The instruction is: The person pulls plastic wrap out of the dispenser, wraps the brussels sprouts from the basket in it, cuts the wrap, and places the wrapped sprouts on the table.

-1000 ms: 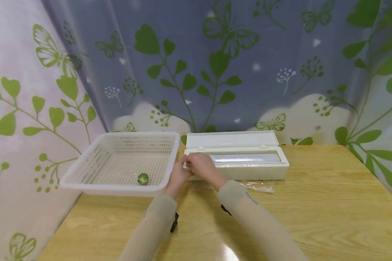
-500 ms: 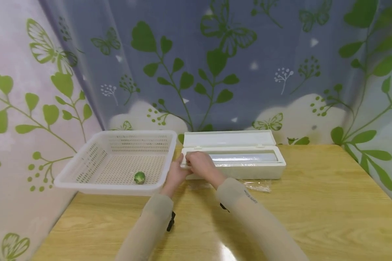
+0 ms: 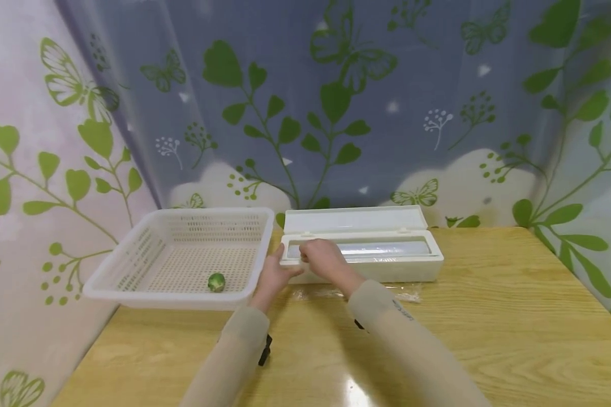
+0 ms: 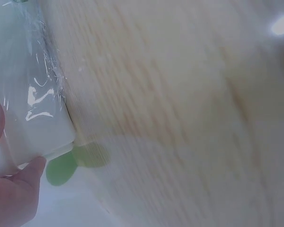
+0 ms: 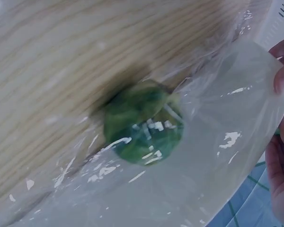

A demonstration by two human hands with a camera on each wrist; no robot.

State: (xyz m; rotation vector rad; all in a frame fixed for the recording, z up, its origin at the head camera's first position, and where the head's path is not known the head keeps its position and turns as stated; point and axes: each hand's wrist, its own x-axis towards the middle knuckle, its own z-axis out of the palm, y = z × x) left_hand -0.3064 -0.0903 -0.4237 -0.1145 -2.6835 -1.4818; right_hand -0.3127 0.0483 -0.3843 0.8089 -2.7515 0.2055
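The white cling film box (image 3: pixel 377 273) stands with its lid raised, a roll of film (image 3: pixel 387 249) inside. My left hand (image 3: pixel 271 277) holds the box's left end, thumb at the front and a finger along the end. My right hand (image 3: pixel 327 261) is curled at the box's front edge, pinching what looks like a slide cutter, mostly hidden under the fingers. Clear film (image 4: pixel 35 101) hangs down the front onto the table. In the right wrist view, a round green Brussels sprout (image 5: pixel 144 127) sits behind the film; the right arm hides it in the head view.
A white perforated basket (image 3: pixel 178 295) stands left of the box, with another Brussels sprout (image 3: pixel 216 282) inside. The wooden table (image 3: pixel 504 316) extends to the right and front. A patterned curtain (image 3: pixel 387 124) hangs close behind the box.
My right hand has moved right along the box's front edge, away from the left hand. The left hand has shifted from beside the right fingers to the box's left end.
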